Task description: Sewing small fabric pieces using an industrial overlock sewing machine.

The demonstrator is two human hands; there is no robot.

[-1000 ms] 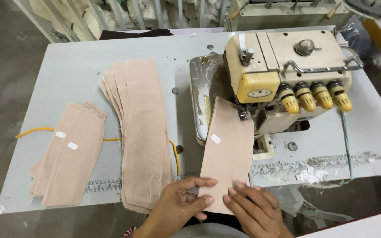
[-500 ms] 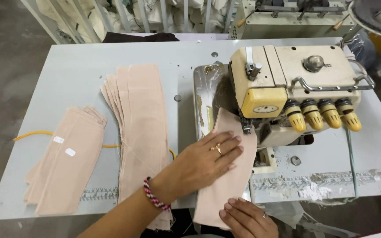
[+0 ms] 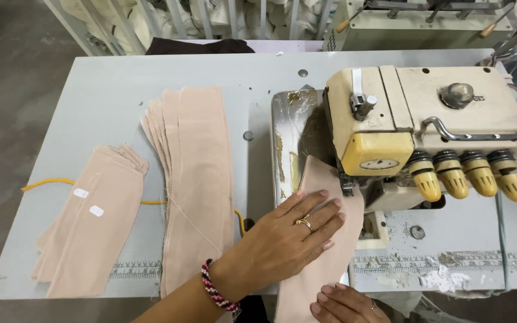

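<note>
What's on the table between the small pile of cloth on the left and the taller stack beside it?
Between the small pile and the taller stack, the head view shows bare table crossed by a yellow cord.

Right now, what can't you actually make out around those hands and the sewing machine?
Head view only:
- The needle: hidden under the sewing machine head.
- The right hand: cut off by the bottom edge.
- The fabric piece: partly covered by the left hand.
- The small white tags on the left stack: too small to read.
</note>
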